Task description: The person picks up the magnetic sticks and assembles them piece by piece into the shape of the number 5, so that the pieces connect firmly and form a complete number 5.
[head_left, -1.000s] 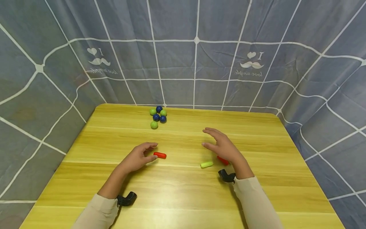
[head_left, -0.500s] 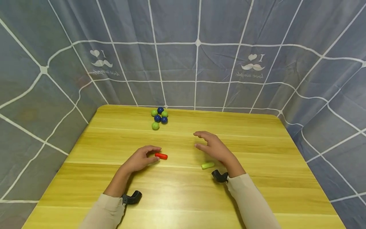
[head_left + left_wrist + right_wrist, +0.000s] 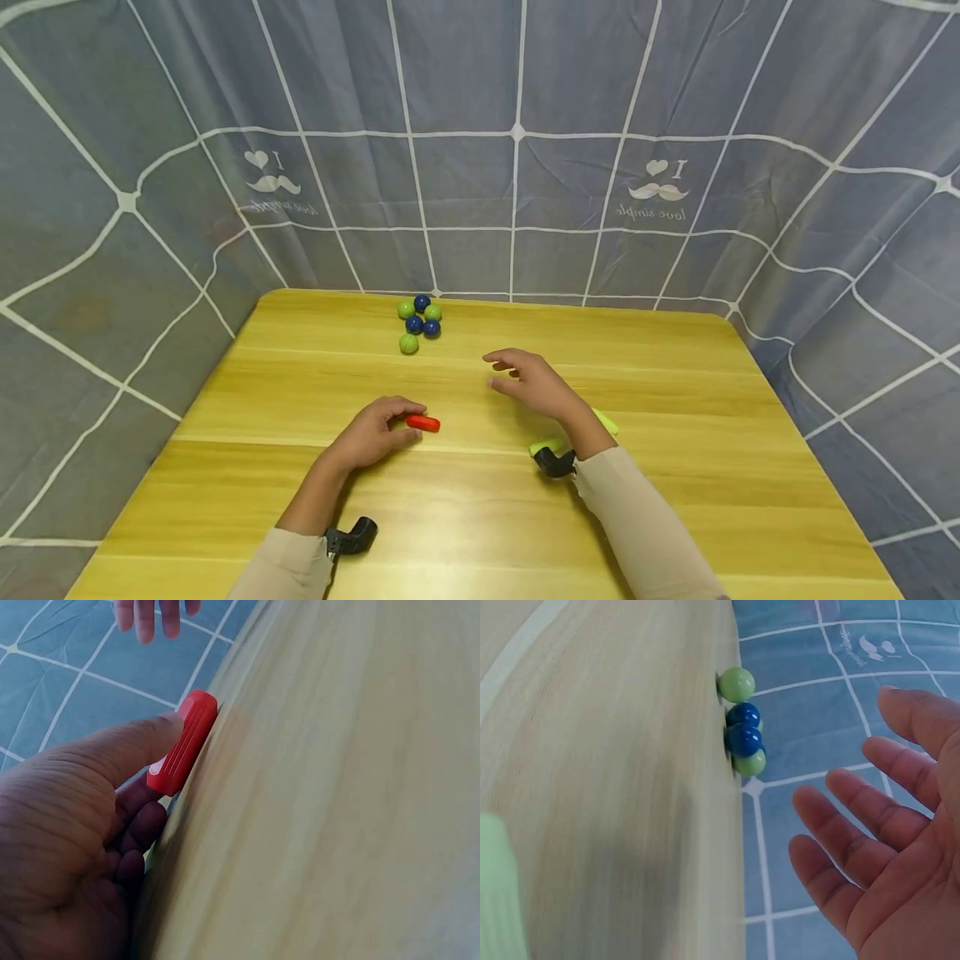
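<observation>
My left hand is low over the table, thumb and fingers at either side of a short red grooved stick. In the left wrist view, the thumb lies against the red stick, and the other fingers curl behind it. My right hand hovers palm inward at mid-table, holding nothing; its fingers are spread and slightly bent in the right wrist view. Beneath the right wrist lies a yellow-green stick, partly covered by the black wrist camera. Another yellow-green stick shows beyond the forearm.
Several green balls and blue balls sit grouped near the far edge of the wooden table, left of centre. A grey-blue curtain with white lines hangs around the back and sides.
My right hand has moved left, away from a red stick seen under it earlier and now out of sight. My left hand has closed in around its red stick. The camera view has tilted slightly up.
</observation>
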{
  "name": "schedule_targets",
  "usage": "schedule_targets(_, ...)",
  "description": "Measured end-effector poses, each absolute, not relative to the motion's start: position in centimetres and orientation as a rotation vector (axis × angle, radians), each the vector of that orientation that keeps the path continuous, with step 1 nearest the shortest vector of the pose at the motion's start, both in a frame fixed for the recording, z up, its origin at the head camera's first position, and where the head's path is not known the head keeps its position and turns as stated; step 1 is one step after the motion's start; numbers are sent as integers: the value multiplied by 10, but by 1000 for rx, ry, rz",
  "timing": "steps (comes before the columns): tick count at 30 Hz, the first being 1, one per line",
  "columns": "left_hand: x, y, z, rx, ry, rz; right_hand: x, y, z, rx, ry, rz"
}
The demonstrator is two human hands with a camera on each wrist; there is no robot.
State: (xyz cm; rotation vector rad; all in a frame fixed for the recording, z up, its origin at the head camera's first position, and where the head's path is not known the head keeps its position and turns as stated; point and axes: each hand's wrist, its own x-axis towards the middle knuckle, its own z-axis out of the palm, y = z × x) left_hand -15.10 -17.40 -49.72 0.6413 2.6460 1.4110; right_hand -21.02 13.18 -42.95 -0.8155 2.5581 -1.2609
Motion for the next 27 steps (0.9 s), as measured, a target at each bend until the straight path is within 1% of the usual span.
schedule_targets(6,-148,-172,-501,594,2726,1358,-217,123,-433,-764,2533,-1300)
schedule_targets(16,-145,-170,-504,507,2780,1345,-233,98,-442,-852,2484,-1259)
schedule_targets(27,-145,-168,-503,552,2832,1324,-248,72,-446,-861,2501,-1180)
